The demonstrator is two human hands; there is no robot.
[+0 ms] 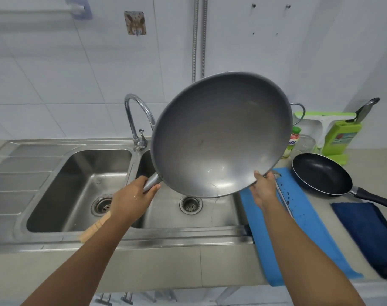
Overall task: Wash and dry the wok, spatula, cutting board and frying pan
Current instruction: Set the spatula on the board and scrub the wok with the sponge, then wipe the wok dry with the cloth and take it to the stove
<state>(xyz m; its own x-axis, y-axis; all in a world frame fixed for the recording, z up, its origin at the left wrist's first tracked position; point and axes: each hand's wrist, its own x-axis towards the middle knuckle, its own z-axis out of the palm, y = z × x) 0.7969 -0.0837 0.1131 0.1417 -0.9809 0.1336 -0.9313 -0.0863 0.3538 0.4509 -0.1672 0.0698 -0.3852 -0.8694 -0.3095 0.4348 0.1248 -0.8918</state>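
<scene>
Two bare forearms come up from the bottom of the frame, and both are on the wok (221, 138). The left hand (133, 195) has its fingers curled tight round the metal stub of the handle at the wok's lower left. A pale wooden length pokes out under that wrist, in line with the handle. The right hand (263, 188) pinches the lower right rim, thumb hooked over the inside and fingers behind.

The wok sits in the middle of the frame, up in the air and tilted so the grey inside faces the camera. It's over the right basin of the double steel sink (77, 180), and it covers the end of the faucet (137, 120). Its small loop handle sticks out at the upper right.

Right of the sink, a blue mat (303, 228) lies on the table (210, 261) and hangs over the front edge, with dark wet spots on it. A long metal utensil (284, 202) lies on the mat, partly hidden by the right hand, so I can't tell what it is.

The black frying pan (320, 173) sits upright on the table just beside the mat, handle pointing to the right edge. A dark blue cloth (364, 235) lies below it. Further back are a green-capped bottle (294, 138) and a green rack (340, 133).
</scene>
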